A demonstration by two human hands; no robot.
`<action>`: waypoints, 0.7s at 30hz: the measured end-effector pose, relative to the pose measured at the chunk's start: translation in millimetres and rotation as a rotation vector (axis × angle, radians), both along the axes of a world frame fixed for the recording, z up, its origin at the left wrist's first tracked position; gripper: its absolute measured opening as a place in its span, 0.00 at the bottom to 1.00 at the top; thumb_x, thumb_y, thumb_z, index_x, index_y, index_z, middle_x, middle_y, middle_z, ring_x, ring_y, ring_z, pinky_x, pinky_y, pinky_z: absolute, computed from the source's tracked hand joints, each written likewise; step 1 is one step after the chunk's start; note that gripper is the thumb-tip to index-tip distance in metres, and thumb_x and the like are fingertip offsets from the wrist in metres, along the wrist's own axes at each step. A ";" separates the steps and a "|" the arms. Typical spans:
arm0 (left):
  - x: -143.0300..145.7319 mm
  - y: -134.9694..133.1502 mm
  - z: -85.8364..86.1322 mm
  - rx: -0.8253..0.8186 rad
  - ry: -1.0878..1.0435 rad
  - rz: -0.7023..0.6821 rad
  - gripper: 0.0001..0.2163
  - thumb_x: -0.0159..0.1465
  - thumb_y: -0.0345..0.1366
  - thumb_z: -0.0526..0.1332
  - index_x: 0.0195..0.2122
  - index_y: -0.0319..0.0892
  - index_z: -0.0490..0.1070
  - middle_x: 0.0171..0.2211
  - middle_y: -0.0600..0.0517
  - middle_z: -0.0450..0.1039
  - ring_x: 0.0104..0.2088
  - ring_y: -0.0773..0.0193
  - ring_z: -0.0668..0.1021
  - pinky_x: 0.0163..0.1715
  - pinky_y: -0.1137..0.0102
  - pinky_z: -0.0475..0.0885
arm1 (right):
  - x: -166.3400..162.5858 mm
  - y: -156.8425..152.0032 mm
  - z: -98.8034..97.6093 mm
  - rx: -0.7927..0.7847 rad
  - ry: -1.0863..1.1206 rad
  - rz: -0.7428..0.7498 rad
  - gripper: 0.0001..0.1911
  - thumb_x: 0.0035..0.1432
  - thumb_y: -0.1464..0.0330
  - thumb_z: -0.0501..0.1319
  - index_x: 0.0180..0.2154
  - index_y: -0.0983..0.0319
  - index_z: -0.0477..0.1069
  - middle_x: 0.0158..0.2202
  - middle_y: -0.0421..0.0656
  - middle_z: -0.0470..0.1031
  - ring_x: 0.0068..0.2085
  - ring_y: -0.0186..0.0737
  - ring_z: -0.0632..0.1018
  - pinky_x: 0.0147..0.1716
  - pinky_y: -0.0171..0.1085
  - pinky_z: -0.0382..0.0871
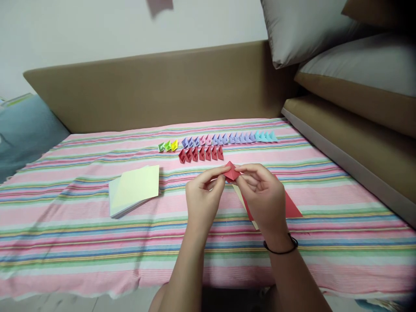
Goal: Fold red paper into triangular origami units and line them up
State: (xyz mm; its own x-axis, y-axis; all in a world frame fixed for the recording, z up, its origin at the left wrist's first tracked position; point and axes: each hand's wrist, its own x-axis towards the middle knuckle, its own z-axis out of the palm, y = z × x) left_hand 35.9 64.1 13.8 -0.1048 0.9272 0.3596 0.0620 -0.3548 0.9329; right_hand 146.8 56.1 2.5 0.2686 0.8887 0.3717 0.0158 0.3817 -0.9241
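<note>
Between my two hands is a small folded red paper (231, 171), diamond-shaped with a crease down its middle. The thumb and index finger of my left hand (206, 186) pinch its left corner. My right hand (264, 188) grips the right corner the same way, its other fingers curled. Under my right hand lie red paper sheets (293, 206) and a pale yellow sheet (255, 225), partly hidden by the hand. Just beyond my hands stands a row of folded red paper boats (202, 153).
Behind the red row run purple paper boats (220, 139), pink ones (205, 140), light blue ones (265, 137), and green and yellow ones (168, 146). A paper stack (138, 186) lies left on the striped cloth (97, 251). Cushions (357, 73) rise at right, before a brown backrest (156, 91).
</note>
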 end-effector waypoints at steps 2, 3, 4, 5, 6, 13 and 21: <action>-2.1 0.9 2.6 -0.072 -0.068 -0.042 0.08 0.57 0.32 0.61 0.36 0.41 0.78 0.37 0.49 0.79 0.39 0.60 0.79 0.42 0.68 0.75 | 2.7 -0.4 1.7 -0.022 0.035 0.048 0.06 0.53 0.72 0.60 0.36 0.59 0.71 0.36 0.41 0.77 0.39 0.40 0.80 0.42 0.38 0.76; -2.8 1.3 3.4 -0.100 -0.093 -0.056 0.08 0.57 0.33 0.62 0.35 0.40 0.78 0.37 0.49 0.79 0.39 0.60 0.79 0.42 0.67 0.75 | 4.0 -0.7 2.8 -0.038 0.050 0.069 0.06 0.53 0.72 0.60 0.35 0.60 0.72 0.36 0.41 0.78 0.39 0.40 0.80 0.43 0.38 0.76; -3.4 1.7 3.8 -0.123 -0.115 -0.069 0.08 0.56 0.35 0.63 0.35 0.40 0.78 0.37 0.48 0.79 0.39 0.59 0.79 0.42 0.67 0.75 | 5.0 -0.9 3.8 -0.056 0.065 0.090 0.06 0.53 0.72 0.60 0.35 0.60 0.72 0.36 0.42 0.78 0.39 0.40 0.80 0.43 0.38 0.76; -3.9 2.3 3.7 -0.143 -0.135 -0.082 0.08 0.55 0.36 0.64 0.35 0.40 0.78 0.37 0.48 0.79 0.39 0.59 0.79 0.42 0.67 0.75 | 6.0 -1.2 4.6 -0.076 0.076 0.109 0.05 0.54 0.71 0.60 0.35 0.61 0.73 0.36 0.42 0.78 0.39 0.40 0.80 0.43 0.38 0.76; -4.4 2.8 3.2 -0.161 -0.151 -0.091 0.08 0.54 0.36 0.66 0.34 0.39 0.78 0.36 0.48 0.79 0.39 0.59 0.79 0.42 0.67 0.75 | 6.9 -1.2 5.2 -0.095 0.083 0.126 0.05 0.54 0.70 0.60 0.34 0.61 0.73 0.35 0.42 0.78 0.38 0.40 0.80 0.42 0.38 0.76; -6.5 6.0 -1.1 -0.250 -0.264 -0.130 0.12 0.47 0.32 0.71 0.32 0.39 0.73 0.28 0.52 0.77 0.29 0.68 0.78 0.33 0.74 0.73 | 13.2 4.6 1.3 -0.218 0.182 0.177 0.13 0.47 0.67 0.69 0.36 0.62 0.73 0.33 0.41 0.78 0.35 0.36 0.80 0.33 0.31 0.76; -2.5 5.4 0.4 -0.306 -0.297 -0.170 0.12 0.48 0.34 0.70 0.33 0.38 0.73 0.28 0.52 0.76 0.30 0.69 0.77 0.34 0.75 0.72 | 14.3 5.2 -0.8 -0.234 0.257 0.140 0.11 0.43 0.69 0.70 0.33 0.62 0.76 0.28 0.39 0.78 0.26 0.31 0.77 0.26 0.29 0.73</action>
